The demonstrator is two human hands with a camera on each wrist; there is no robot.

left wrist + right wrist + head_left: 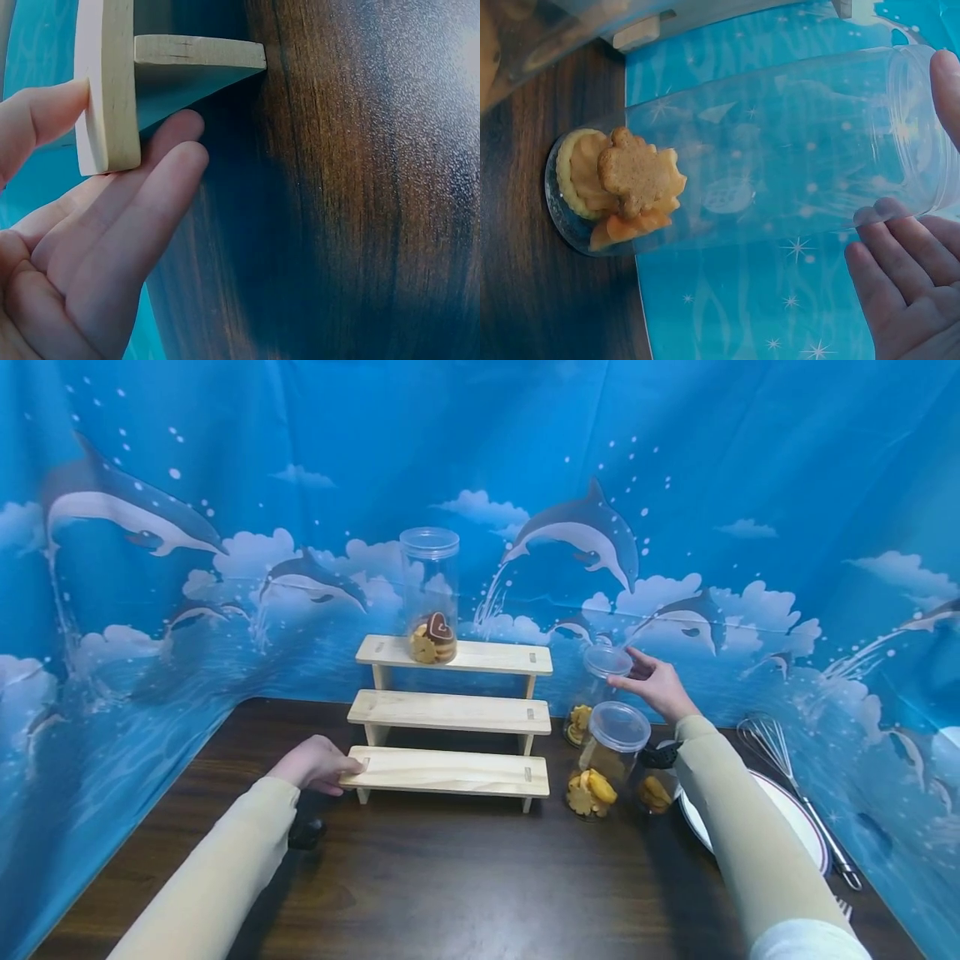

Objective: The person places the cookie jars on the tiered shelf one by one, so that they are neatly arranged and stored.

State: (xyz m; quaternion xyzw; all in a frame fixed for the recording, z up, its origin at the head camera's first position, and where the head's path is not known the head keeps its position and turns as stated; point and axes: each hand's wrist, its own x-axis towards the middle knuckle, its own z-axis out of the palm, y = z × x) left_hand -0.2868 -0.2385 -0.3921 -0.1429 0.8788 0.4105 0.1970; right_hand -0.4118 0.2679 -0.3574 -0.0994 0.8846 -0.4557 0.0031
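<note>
A three-tier wooden display stand (pixel 450 770) stands mid-table. My left hand (pixel 318 764) pinches the left end of its lowest tier, thumb on top and fingers beneath; the left wrist view shows the board's end (pixel 109 97) between them. At the back right, a tall clear jar (pixel 780 150) stands upright on the table with several cookies (pixel 634 172) at its bottom. Around its lid end my right hand (pixel 660 685) has thumb and fingers on opposite sides. On the top tier rests another tall jar (pixel 430 577) with cookies, one heart-shaped.
Closer in on the right is a lidded jar (pixel 618 731) of cookies, with another cookie container (pixel 655 795) beside it, partly behind the right wrist. A white plate (pixel 787 814), a whisk (pixel 798 793) and a fork's tines (pixel 844 907) lie at the right. A dolphin-print cloth (pixel 480 460) hangs behind.
</note>
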